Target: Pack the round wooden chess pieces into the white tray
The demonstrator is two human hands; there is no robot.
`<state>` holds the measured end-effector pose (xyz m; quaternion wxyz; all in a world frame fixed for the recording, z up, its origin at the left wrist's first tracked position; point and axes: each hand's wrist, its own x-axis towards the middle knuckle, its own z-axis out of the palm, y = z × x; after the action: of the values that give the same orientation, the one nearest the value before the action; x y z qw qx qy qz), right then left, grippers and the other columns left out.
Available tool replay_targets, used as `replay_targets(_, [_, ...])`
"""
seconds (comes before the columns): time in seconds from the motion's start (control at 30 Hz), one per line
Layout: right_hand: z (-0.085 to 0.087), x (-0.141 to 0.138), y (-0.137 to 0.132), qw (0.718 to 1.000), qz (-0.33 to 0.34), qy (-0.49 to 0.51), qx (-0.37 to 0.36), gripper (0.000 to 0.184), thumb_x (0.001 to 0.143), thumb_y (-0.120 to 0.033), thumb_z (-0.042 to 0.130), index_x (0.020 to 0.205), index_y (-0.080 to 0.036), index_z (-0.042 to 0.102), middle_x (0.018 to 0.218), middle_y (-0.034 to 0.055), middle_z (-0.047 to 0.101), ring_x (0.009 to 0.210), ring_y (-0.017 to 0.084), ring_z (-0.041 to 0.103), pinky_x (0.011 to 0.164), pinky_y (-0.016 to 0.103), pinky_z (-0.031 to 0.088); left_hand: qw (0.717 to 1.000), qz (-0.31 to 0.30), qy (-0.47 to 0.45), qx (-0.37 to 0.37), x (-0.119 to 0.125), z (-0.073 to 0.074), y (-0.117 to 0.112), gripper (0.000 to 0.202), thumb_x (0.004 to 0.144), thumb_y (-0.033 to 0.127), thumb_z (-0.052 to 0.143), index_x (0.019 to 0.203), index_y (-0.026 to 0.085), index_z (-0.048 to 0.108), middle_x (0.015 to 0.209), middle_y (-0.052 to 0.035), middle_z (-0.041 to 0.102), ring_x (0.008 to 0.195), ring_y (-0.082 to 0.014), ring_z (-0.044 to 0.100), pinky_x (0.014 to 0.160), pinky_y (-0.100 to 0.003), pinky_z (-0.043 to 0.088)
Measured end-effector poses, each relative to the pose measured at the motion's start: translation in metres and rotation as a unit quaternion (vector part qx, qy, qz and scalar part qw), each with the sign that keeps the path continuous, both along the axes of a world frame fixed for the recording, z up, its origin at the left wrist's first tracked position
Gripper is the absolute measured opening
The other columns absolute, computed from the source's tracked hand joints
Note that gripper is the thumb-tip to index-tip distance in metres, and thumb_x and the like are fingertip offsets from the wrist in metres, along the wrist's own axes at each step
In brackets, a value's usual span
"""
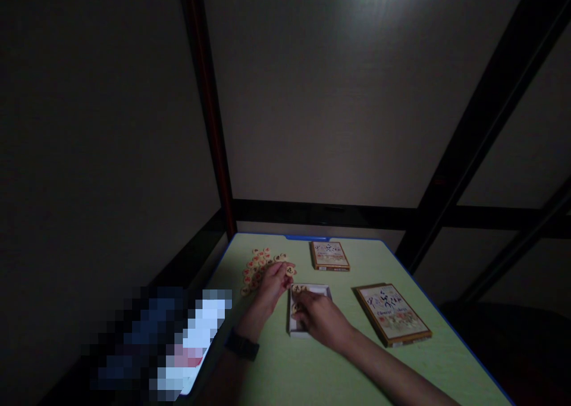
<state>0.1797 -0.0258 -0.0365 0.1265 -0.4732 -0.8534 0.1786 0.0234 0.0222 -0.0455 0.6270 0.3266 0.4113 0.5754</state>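
Observation:
A pile of small round wooden game pieces (257, 264) with red and black marks lies at the far left of the green table (312, 370). My left hand (273, 284) rests at the pile's right edge, fingers curled on a piece. My right hand (319, 318) reaches into a small open white box (319, 289) that holds a few pieces, fingers bent over them. What the fingers hold is hidden.
Two printed game boxes lie on the table, one at the far middle (330, 255), a larger one at the right (392, 313). Dark wooden beams and pale walls stand behind the table. A blurred patch covers the lower left. A dark watch (242, 344) sits on my left wrist.

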Motion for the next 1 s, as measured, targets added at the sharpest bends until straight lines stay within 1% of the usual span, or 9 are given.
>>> replay_targets(0.1, [0.001, -0.001, 0.001, 1.000, -0.011, 0.000, 0.000, 0.027, 0.086, -0.013, 0.058, 0.112, -0.017, 0.060, 0.108, 0.0109, 0.072, 0.101, 0.024, 0.067, 0.081, 0.027, 0.046, 1.000, -0.003, 0.000, -0.005, -0.001, 0.000, 0.000, 0.030, 0.069, 0.039, 0.082, 0.081, 0.015, 0.069, 0.072, -0.0003, 0.063, 0.061, -0.0083, 0.056, 0.061, -0.020, 0.045])
replay_targets(0.17, [0.002, -0.002, 0.003, 1.000, -0.015, -0.001, 0.002, 0.026, 0.087, -0.011, 0.057, 0.112, -0.017, 0.059, 0.109, 0.0117, 0.072, 0.100, 0.024, 0.067, 0.080, 0.027, 0.045, 1.000, -0.004, 0.002, -0.011, -0.001, 0.001, 0.000, 0.027, 0.071, 0.037, 0.081, 0.081, 0.015, 0.069, 0.072, -0.0001, 0.063, 0.061, -0.0082, 0.056, 0.062, -0.020, 0.046])
replay_targets(0.37, [-0.003, -0.002, 0.011, 0.999, -0.003, 0.041, 0.012, 0.013, 0.087, -0.010, 0.057, 0.098, -0.018, 0.060, 0.100, 0.0105, 0.073, 0.093, 0.022, 0.068, 0.076, 0.026, 0.045, 1.000, -0.010, 0.021, -0.019, 0.000, 0.005, -0.005, 0.023, 0.073, 0.034, 0.079, 0.083, 0.015, 0.069, 0.076, 0.0002, 0.063, 0.062, -0.0068, 0.055, 0.063, -0.019, 0.045])
replay_targets(0.5, [-0.006, 0.000, 0.014, 0.998, 0.006, 0.055, 0.023, 0.013, 0.086, -0.009, 0.058, 0.094, -0.019, 0.060, 0.096, 0.0091, 0.073, 0.090, 0.022, 0.068, 0.075, 0.026, 0.045, 0.999, -0.016, 0.038, -0.016, 0.001, 0.008, -0.007, 0.021, 0.075, 0.033, 0.077, 0.082, 0.016, 0.068, 0.074, 0.0011, 0.062, 0.061, -0.0066, 0.052, 0.060, -0.018, 0.042])
replay_targets(0.6, [-0.004, 0.003, 0.014, 0.995, -0.001, 0.083, 0.048, 0.007, 0.088, -0.013, 0.059, 0.091, -0.019, 0.060, 0.091, 0.0070, 0.071, 0.084, 0.021, 0.067, 0.073, 0.027, 0.046, 0.998, -0.025, 0.049, -0.016, 0.001, 0.010, -0.008, 0.024, 0.075, 0.036, 0.076, 0.085, 0.016, 0.068, 0.073, 0.0017, 0.059, 0.062, -0.0066, 0.051, 0.060, -0.018, 0.041])
replay_targets(0.67, [0.000, 0.006, 0.015, 0.989, -0.022, 0.113, 0.090, 0.008, 0.090, -0.018, 0.058, 0.098, -0.019, 0.060, 0.091, 0.0067, 0.070, 0.082, 0.020, 0.066, 0.073, 0.028, 0.048, 0.997, -0.038, 0.059, -0.015, 0.001, 0.010, -0.008, 0.029, 0.074, 0.040, 0.077, 0.088, 0.016, 0.068, 0.071, 0.0028, 0.056, 0.062, -0.0064, 0.049, 0.060, -0.018, 0.040])
replay_targets(0.8, [0.006, 0.009, 0.020, 0.978, -0.046, 0.125, 0.160, 0.036, 0.090, -0.019, 0.059, 0.125, -0.019, 0.055, 0.098, 0.0080, 0.066, 0.084, 0.022, 0.064, 0.075, 0.031, 0.050, 0.993, -0.084, 0.080, 0.011, 0.001, 0.009, -0.009, 0.044, 0.068, 0.050, 0.080, 0.092, 0.016, 0.065, 0.070, 0.0054, 0.050, 0.058, -0.0045, 0.043, 0.054, -0.016, 0.034])
replay_targets(0.9, [0.006, 0.009, 0.022, 0.978, -0.040, 0.098, 0.179, 0.031, 0.091, -0.019, 0.056, 0.122, -0.019, 0.059, 0.096, 0.0081, 0.064, 0.081, 0.022, 0.063, 0.072, 0.031, 0.050, 0.988, -0.120, 0.091, 0.041, 0.001, 0.007, -0.010, 0.050, 0.066, 0.055, 0.080, 0.092, 0.016, 0.063, 0.071, 0.0056, 0.050, 0.056, -0.0036, 0.042, 0.051, -0.016, 0.031])
replay_targets(1.0, [0.006, 0.011, 0.021, 0.977, -0.031, 0.091, 0.188, 0.023, 0.095, -0.022, 0.052, 0.115, -0.018, 0.063, 0.094, 0.0082, 0.064, 0.083, 0.021, 0.063, 0.072, 0.030, 0.050, 0.981, -0.144, 0.117, 0.059, 0.001, 0.004, -0.008, 0.049, 0.071, 0.057, 0.076, 0.096, 0.016, 0.064, 0.072, 0.0046, 0.052, 0.056, -0.0047, 0.043, 0.050, -0.016, 0.031])
